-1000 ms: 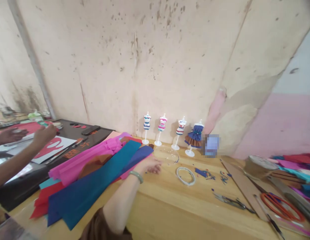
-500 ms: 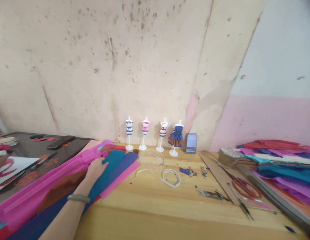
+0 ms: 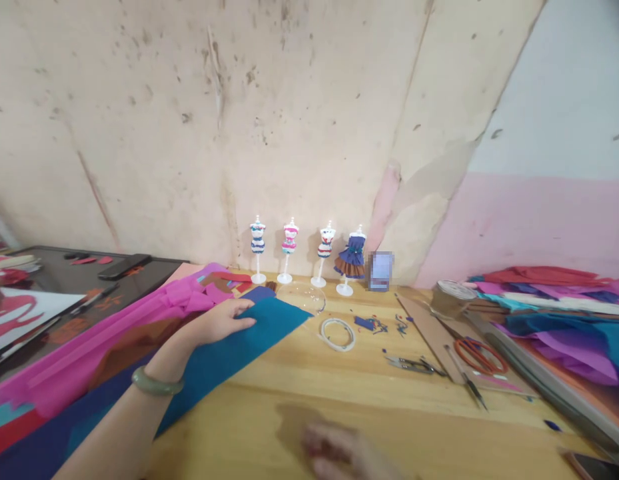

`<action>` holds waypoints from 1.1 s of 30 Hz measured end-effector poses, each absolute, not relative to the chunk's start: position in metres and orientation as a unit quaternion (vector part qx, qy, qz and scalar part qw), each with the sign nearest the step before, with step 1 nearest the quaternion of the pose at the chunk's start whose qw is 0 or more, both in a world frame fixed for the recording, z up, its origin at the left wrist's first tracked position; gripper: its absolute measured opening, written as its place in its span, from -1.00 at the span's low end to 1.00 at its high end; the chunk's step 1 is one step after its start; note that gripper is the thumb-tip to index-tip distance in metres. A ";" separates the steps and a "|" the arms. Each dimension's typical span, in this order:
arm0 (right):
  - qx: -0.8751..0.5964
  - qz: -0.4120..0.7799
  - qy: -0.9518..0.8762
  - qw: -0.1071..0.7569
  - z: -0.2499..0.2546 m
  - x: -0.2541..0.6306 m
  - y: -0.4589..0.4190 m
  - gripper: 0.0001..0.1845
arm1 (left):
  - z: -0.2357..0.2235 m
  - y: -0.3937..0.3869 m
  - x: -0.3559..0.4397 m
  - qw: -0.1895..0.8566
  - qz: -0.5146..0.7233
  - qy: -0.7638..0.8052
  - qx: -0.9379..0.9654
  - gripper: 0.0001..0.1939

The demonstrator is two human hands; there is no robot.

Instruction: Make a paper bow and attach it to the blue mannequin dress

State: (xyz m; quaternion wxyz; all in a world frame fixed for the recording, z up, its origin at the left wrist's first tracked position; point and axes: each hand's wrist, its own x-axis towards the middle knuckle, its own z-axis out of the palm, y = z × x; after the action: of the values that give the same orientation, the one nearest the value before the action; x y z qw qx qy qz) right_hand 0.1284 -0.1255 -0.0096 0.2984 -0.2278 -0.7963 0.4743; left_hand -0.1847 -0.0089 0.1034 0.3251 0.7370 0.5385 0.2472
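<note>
My left hand (image 3: 224,321), with a green bangle on its wrist, grips a teal sheet (image 3: 276,320) of cloth-like material, thumb and fingers at its upper edge. The sheet slants across the wooden table, its far corner near a clear round dish (image 3: 316,300). Beneath and left of it lie a dark blue sheet (image 3: 34,440), a brown sheet (image 3: 129,350) and a bundle of magenta material (image 3: 154,313). At the bottom edge, my right hand (image 3: 339,450) is smeared by motion above the bare wood; its fingers cannot be made out.
Several small white mannequins (image 3: 290,250) stand along the wall, one in a blue and brown dress (image 3: 352,257). Before them lie a white ring (image 3: 338,335), scraps (image 3: 366,324) and thread snips (image 3: 414,365). Orange-handled scissors (image 3: 482,357) rest on cardboard at right, by a tape roll (image 3: 454,297).
My left hand has moved right, pulling the teal sheet over the blue and pink ones. My right hand has come into view at the bottom. The view has tilted down slightly.
</note>
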 end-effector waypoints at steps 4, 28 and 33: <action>-0.295 0.698 -0.526 0.387 0.004 0.124 -0.113 -0.44 | 0.113 -0.035 -0.163 0.448 0.226 0.471 0.725 -0.49; -0.570 0.452 -0.560 0.396 -0.009 0.219 -0.122 -0.49 | 0.066 -0.111 -0.221 0.319 -0.020 0.600 0.734 -0.71; -0.602 0.386 -0.592 0.371 -0.025 0.239 -0.124 -0.53 | 0.061 -0.133 -0.236 0.285 -0.015 0.614 0.736 -0.79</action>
State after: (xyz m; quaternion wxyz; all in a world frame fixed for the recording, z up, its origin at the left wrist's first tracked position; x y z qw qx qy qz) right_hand 0.2386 -0.1237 -0.0248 0.3708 -0.6020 -0.5925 0.3860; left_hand -0.2355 -0.1330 0.0606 0.2852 0.7362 0.6135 -0.0149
